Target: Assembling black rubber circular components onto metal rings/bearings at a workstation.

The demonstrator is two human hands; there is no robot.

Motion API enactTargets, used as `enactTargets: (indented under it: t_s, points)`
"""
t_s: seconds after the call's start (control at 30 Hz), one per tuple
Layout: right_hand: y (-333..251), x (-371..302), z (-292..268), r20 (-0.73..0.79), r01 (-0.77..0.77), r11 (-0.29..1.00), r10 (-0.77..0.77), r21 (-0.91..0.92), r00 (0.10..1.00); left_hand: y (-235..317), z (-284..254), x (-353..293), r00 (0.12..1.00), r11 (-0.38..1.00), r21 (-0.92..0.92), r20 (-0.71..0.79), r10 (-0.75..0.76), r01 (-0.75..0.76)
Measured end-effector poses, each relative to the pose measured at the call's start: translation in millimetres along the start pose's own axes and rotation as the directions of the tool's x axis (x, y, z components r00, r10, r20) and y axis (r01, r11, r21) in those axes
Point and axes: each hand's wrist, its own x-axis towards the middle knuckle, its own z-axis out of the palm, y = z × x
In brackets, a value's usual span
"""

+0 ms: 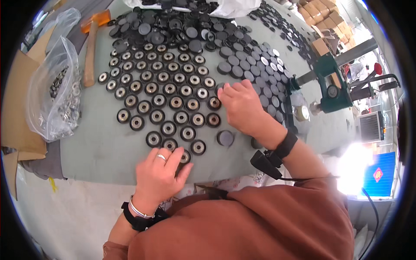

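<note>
A black wheel (186, 157), partly hidden, sits under the half-curled left hand (160, 174); whether it is gripped, I cannot tell. Between one and two o'clock, the right hand (240, 106) looks bunched, any hold hidden. At three, a blue panel (388, 164) bears a small red diamond (378, 175), its marking blurred

The left hand (158, 175) partly hides a black-rimmed roller (185, 157) beneath its fingers. Whether the right hand (242, 107) holds anything inside its curled fingers — impossible to tell. A white bag (237, 8) runs off the top edge; a cardboard box (19, 102) is cut by the left rim. Small metal parts (74, 102) inside the clear bag (41, 104) are indistinct — glare (356, 167) swallows the blue panel's near edge.
</note>
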Motion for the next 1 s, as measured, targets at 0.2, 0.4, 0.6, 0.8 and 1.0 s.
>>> enactTargets:
  t_s: [0.2,0.4,0.6,0.8,1.0]
  points:
    - [1,6,-1,0.081,-0.016,0.993,0.006,0.119,0.997,2,-2,-2,0.999,1.0,-0.02,-0.035,-0.002,0.001]
    - [20,25,-23,0.329,-0.108,0.994,0.099,0.011,0.939,0,-3,-2,1.0,1.0,-0.02,-0.024,0.006,-0.006]
    - [102,98,29,0.052,-0.416,0.877,0.416,0.242,0.908,-1,0,-2,1.0,1.0,-0.018,-0.023,0.008,-0.008]
    - [126,125,41,0.202,-0.487,0.872,0.469,0.051,0.86,0,2,0,1.0,1.0,-0.031,-0.007,-0.002,0.002]
    - [52,65,-5,0.125,-0.326,0.862,0.302,0.388,0.945,-2,2,-4,1.0,1.0,-0.029,-0.021,-0.008,0.008]
